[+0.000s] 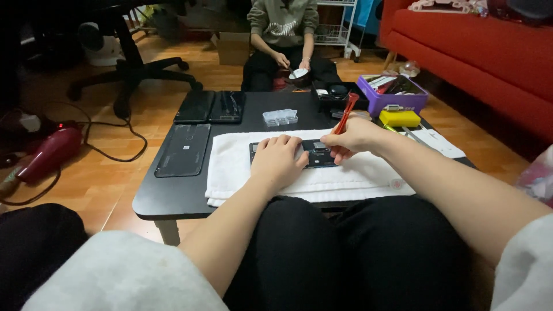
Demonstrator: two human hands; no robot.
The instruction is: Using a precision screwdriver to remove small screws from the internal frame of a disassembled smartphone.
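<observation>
Flanking phone (315, 153): seemingly glass panels (183, 149), purple box (391, 94).

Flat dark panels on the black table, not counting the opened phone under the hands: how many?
3. Two panels lie side by side at the table's far left, one left of the other; a third lies nearer, beside the white towel. Others may be hidden.

Dim, warm indoor light falls from overhead, brightest on the white towel (322, 173) and fading into deep shadow at the upper left, with soft focus and wide-angle stretching toward the frame's edges.
</observation>
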